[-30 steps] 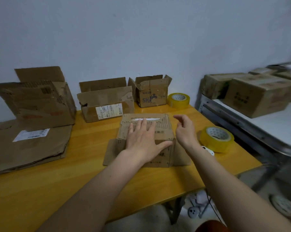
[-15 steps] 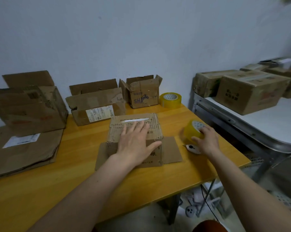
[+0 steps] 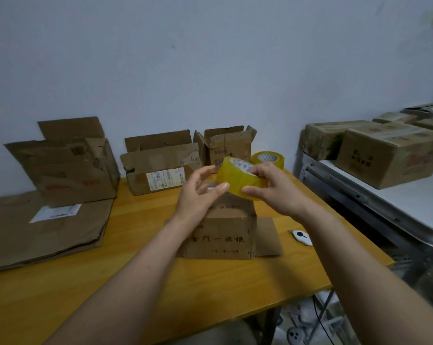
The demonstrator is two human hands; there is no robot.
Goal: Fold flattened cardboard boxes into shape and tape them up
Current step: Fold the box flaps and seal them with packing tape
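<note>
Nearest me, the half-built box (image 3: pixel 220 235) sits on the smooth orange-yellow table (image 3: pixel 136 282), its worn corrugated side facing me with dark printed characters and one side flap splayed flat to the right. A small white cutter (image 3: pixel 302 237) lies just beside that flap, handy for slicing tape. Above the box I hold the tape roll (image 3: pixel 238 179), glossy, translucent yellow, tilted so its rim faces my left. My right hand (image 3: pixel 275 190) grips it with thumb under and fingers over the core. My left hand (image 3: pixel 198 195) holds nothing, fingers loosely spread, thumb tip at the roll's edge, I judge to find the loose end. Further back, flattened cardboard sheets (image 3: pixel 43 227) lie stacked at left; opened boxes (image 3: pixel 160 165) and a spare tape roll (image 3: pixel 269 159) stand along the pale wall. Sealed cartons (image 3: pixel 384 158) rest on the side bench (image 3: pixel 374 195).
</note>
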